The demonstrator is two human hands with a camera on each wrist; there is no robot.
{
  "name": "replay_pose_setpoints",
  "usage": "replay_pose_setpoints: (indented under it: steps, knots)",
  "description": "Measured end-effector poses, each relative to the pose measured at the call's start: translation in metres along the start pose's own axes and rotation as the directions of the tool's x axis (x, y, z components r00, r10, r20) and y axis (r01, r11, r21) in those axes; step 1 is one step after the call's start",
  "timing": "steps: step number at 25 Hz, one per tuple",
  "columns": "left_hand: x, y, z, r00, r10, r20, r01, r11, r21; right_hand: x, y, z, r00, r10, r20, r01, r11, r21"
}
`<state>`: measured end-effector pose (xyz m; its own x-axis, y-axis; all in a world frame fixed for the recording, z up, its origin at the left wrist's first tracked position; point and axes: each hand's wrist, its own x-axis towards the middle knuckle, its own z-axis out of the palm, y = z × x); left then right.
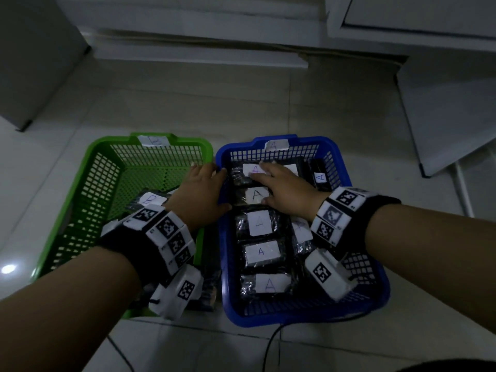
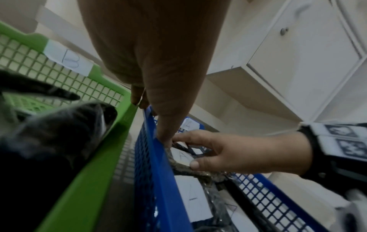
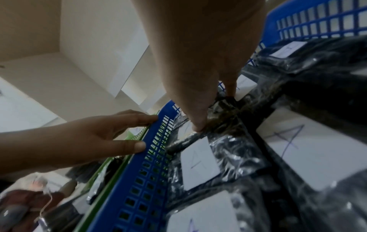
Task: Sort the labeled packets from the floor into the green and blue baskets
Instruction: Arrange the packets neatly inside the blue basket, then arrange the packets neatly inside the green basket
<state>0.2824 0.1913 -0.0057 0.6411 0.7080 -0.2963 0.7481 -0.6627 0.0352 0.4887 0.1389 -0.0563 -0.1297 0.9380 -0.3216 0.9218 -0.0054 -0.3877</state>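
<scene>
The green basket (image 1: 91, 167), tagged B, stands on the left with a B packet (image 1: 150, 200) inside. The blue basket (image 1: 346, 178), tagged A, sits beside it on the right and holds several black packets with white A labels. My left hand (image 1: 201, 191) lies with straight fingers on the blue basket's left rim (image 2: 157, 172), between the two baskets. My right hand (image 1: 284, 189) is inside the blue basket, fingers spread flat on the far A packets (image 1: 241, 173); its thumb (image 3: 198, 127) presses on the plastic wrap. Neither hand holds a packet.
White cabinets (image 1: 402, 17) line the back and a grey unit (image 1: 32, 63) stands at the far left. A white panel (image 1: 451, 116) leans at the right. A black cable (image 1: 271, 345) runs over the tiled floor in front of the blue basket.
</scene>
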Motion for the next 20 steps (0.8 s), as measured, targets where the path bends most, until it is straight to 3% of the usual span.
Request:
replay_pose_setpoints:
  steps: [4,6,9,13,17,20]
  knots:
    - [0.007,-0.009,-0.019,0.988,0.020,0.156,-0.037,0.993,0.111,-0.006,-0.009,-0.006,0.993,0.058,0.104,-0.052,0.997,-0.053]
    - [0.005,-0.025,-0.042,0.962,0.094,0.257,-0.134,0.981,0.143,-0.003,-0.014,-0.017,0.980,0.087,0.179,-0.059,0.986,-0.158]
    - [-0.009,-0.059,-0.093,0.898,0.150,0.414,-0.301,0.896,0.326,0.001,-0.032,-0.040,0.957,0.133,0.257,-0.066,0.965,-0.254]
    - [-0.041,-0.117,-0.116,0.887,0.178,0.426,-0.356,0.852,0.385,0.011,-0.078,-0.069,0.971,-0.010,0.240,0.089,0.943,-0.320]
    - [-0.055,-0.160,-0.076,0.899,0.194,0.394,-0.339,0.877,0.341,0.036,-0.135,-0.075,0.953,-0.135,0.270,0.230,0.903,-0.363]
    - [-0.037,-0.178,-0.036,0.908,0.217,0.359,-0.304,0.930,0.207,0.054,-0.165,-0.060,0.952,-0.140,0.272,0.206,0.950,-0.234]
